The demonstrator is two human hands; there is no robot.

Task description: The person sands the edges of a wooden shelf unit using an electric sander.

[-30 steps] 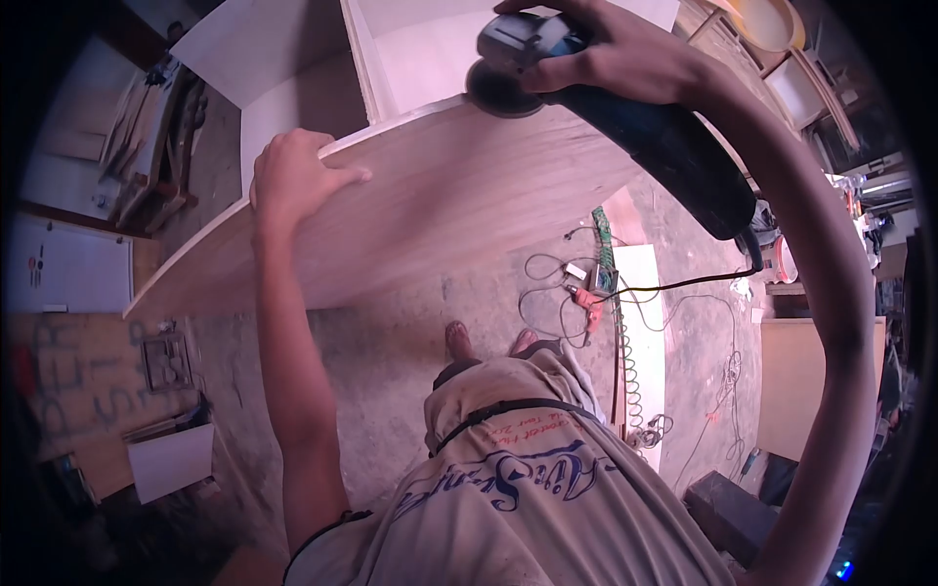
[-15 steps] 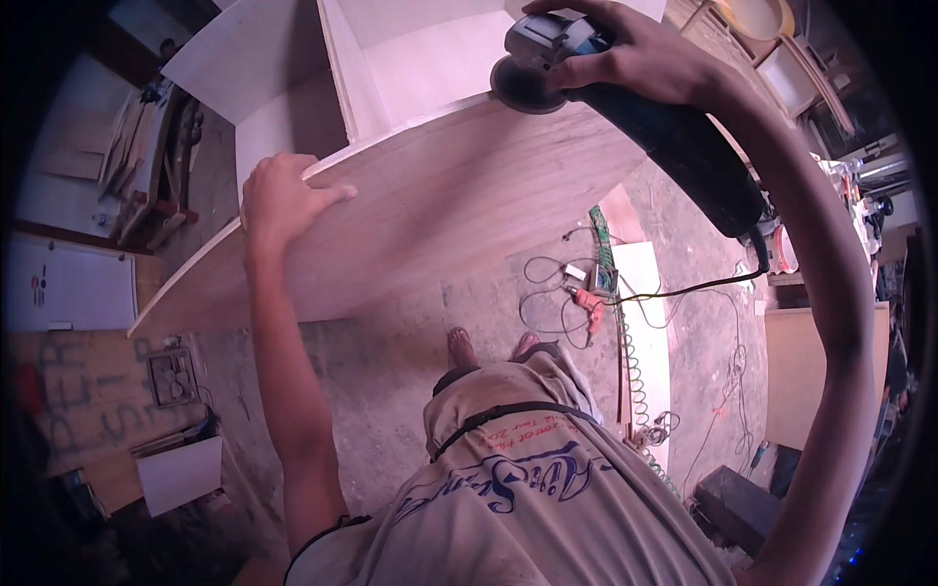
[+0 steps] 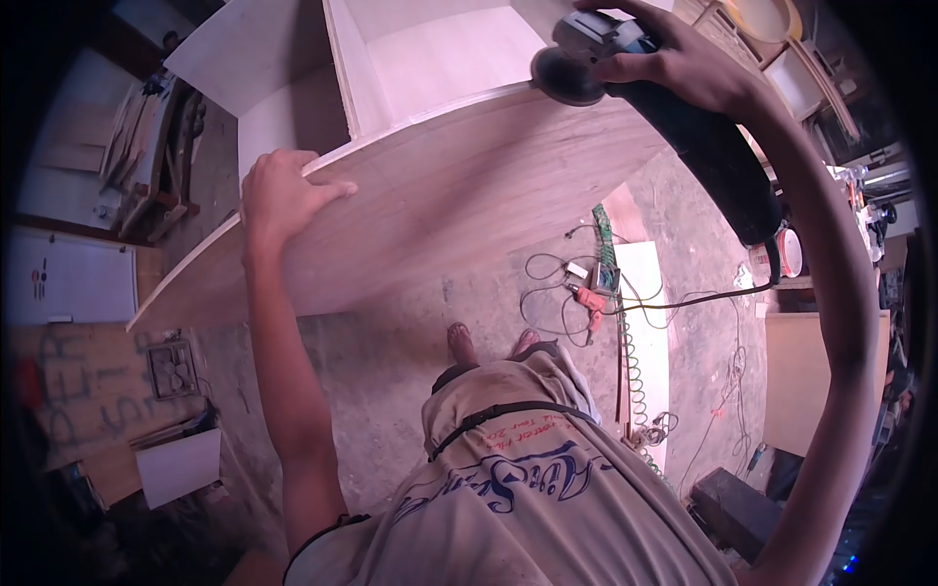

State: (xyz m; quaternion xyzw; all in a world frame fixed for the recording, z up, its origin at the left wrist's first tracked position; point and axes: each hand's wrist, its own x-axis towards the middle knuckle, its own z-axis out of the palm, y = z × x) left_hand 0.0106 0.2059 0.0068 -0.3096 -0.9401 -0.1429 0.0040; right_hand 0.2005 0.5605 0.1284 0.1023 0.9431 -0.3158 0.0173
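My right hand (image 3: pixel 674 63) is wrapped around the head of a corded angle grinder (image 3: pixel 699 137), its dark body slanting down to the right. The grinder's round sanding disc (image 3: pixel 567 78) sits at the upper edge of a pale plywood panel (image 3: pixel 459 186), near its right part. Farther left, my left hand (image 3: pixel 283 200) grips the same edge, thumb on the near face and fingers over the top. Behind the panel, upright boards (image 3: pixel 342 68) form open compartments of a wooden cabinet. The fingertips of my left hand are partly hidden by the edge.
The grinder's cord (image 3: pixel 703 301) runs down and left across the floor. An orange drill (image 3: pixel 589 305) lies among cables beside a long white board (image 3: pixel 640 342) and a green coiled hose (image 3: pixel 633 376). A dark box (image 3: pixel 738 513) stands lower right; stacked timber (image 3: pixel 156 156) is at left.
My right hand has moved the angle grinder a little to the right and up along the panel's edge. My left hand keeps its place on the edge.
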